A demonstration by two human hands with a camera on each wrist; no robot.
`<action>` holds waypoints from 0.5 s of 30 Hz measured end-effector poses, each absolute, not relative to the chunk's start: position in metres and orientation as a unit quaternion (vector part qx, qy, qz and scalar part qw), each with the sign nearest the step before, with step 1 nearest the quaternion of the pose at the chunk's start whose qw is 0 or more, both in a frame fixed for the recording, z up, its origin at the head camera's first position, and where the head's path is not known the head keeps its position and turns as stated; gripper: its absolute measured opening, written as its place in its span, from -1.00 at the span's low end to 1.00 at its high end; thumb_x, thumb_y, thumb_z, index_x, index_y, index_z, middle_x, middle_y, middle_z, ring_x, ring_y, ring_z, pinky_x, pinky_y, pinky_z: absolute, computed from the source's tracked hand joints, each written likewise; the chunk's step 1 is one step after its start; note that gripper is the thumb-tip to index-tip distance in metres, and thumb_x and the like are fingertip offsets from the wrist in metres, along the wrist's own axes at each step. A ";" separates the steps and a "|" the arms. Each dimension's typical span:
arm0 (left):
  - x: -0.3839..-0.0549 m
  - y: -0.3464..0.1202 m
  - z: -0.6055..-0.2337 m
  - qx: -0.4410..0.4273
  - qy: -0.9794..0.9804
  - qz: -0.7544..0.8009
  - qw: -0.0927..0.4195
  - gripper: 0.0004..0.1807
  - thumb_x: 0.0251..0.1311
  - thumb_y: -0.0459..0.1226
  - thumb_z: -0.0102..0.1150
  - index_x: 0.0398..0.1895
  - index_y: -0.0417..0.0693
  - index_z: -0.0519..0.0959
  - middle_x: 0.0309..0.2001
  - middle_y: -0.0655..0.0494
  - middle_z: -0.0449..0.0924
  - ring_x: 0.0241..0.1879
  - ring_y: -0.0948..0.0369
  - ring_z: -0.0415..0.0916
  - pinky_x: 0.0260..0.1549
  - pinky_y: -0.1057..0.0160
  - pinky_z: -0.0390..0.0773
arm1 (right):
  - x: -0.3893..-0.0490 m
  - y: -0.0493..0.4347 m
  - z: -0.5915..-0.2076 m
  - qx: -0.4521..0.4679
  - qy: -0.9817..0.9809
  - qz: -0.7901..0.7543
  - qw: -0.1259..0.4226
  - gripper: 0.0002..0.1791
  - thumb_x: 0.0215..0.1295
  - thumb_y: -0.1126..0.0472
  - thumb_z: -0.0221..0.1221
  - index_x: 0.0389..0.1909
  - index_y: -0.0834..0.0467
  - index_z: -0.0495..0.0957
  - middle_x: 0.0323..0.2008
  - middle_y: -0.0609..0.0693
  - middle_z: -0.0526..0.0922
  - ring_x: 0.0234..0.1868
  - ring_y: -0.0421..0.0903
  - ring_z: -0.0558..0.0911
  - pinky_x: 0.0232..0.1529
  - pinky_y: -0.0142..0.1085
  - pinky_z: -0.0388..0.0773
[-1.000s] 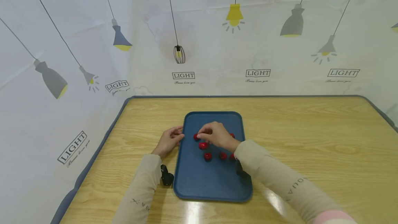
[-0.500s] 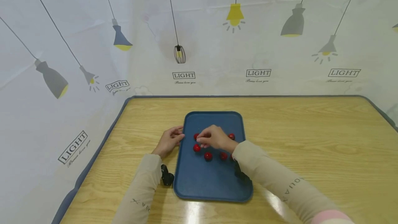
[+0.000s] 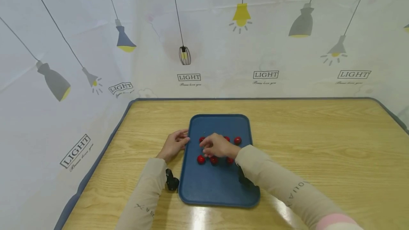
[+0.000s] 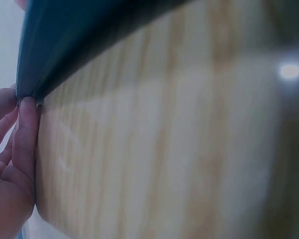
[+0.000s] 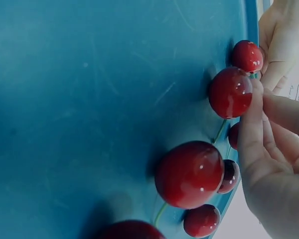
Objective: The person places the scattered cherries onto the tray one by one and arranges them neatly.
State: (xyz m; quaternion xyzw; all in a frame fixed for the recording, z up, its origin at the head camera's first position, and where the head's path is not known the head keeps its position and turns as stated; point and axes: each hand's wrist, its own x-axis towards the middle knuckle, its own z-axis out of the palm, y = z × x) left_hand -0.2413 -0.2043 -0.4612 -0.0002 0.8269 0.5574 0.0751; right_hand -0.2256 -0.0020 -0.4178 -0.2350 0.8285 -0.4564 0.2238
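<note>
My right hand [image 3: 218, 146] reaches over the blue tray [image 3: 220, 191], its thumb and forefinger at the green stem of the leftmost near cherry [image 3: 201, 159], pinching it. In the right wrist view the fingertips show right at this stem, beside a second red cherry [image 5: 230, 93]. The cherries are round and glossy red, in two rows; the hand and sleeve hide some. My left hand [image 3: 173, 145] rests at the tray's left edge, fingers loosely bent and the tips touching the rim. In the left wrist view its fingers [image 4: 24, 134] lie against the tray's side.
The tray lies on a wood-grain table [image 3: 306, 144]. A black wrist device [image 3: 172, 181] shows by the left sleeve, another [image 3: 246, 180] under the right sleeve. Behind the table hangs a pale sheet [image 3: 220, 38] printed with lamps.
The right hand has moved left and toward the body. The cherry at its fingertips has moved the same way, into line with the near row. The left hand has stayed at the tray edge.
</note>
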 end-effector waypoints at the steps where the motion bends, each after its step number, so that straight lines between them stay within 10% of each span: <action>1: -0.241 -0.204 -0.461 0.000 0.826 0.558 0.075 -0.55 0.16 -0.34 0.07 0.17 -0.11 0.36 -0.11 -0.09 0.44 -0.22 0.14 0.45 -0.36 0.24 0.54 | -0.226 -0.003 -0.418 -0.233 0.831 -0.454 0.221 -0.72 0.11 0.43 0.14 -0.11 0.38 0.52 -0.47 0.09 0.63 -0.50 -0.12 0.60 -0.46 -0.37 0.54; 15: -0.241 -0.205 -0.461 0.004 0.827 0.558 0.076 -0.54 0.17 -0.34 0.07 0.17 -0.12 0.35 -0.11 -0.11 0.45 -0.23 0.15 0.45 -0.35 0.24 0.54 | -0.227 -0.009 -0.423 -0.227 0.848 -0.444 0.180 -0.87 0.03 0.40 0.23 -0.37 0.33 0.54 -0.52 0.05 0.63 -0.53 -0.17 0.57 -0.48 -0.39 0.50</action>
